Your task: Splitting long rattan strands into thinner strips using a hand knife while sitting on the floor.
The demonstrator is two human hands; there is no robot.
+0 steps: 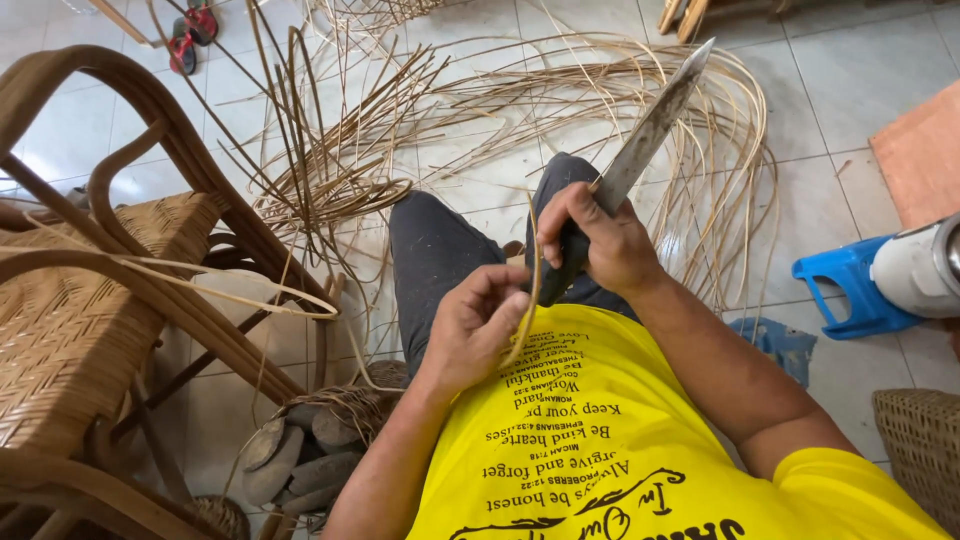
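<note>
Rattan strip (pixel 527 300) seemingly pinched between left fingers (pixel 500 305), beside knife (pixel 640 150).

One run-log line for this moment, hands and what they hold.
right hand: gripping long worn metal knife, blade pointing away | left hand: pinching thin pale rattan strip against the knife | woven rattan chair beside the left hand

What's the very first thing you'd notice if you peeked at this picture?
The long knife stands out first, pointing up at the middle, gripped by the right hand. Just below, the left hand pinches a thin rattan strip against it. A woven rattan chair fills the left, and loose strips sprawl over the tiled floor above.
</note>
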